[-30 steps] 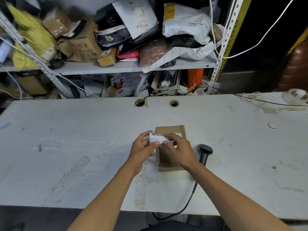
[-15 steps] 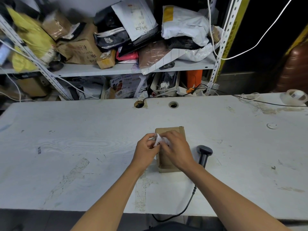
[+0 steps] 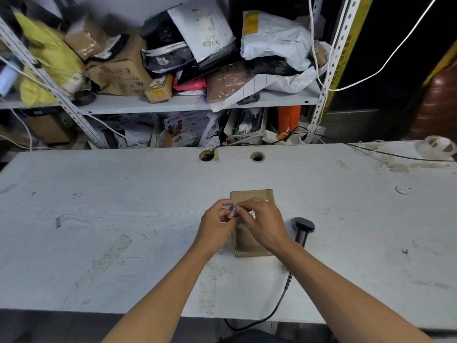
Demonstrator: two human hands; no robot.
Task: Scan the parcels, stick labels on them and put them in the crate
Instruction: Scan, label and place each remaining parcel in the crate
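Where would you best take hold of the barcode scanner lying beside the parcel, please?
Probably by the handle of the barcode scanner, coming from above on its right. It lies flat on the table, head pointing away, and the right hand and cardboard parcel crowd its left.

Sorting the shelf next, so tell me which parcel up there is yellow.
The crumpled yellow bag at the shelf's far left; the parcels beside it are brown, black or white.

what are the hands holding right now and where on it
Both the left hand and right hand pinch a small white label by its edges, above the cardboard parcel.
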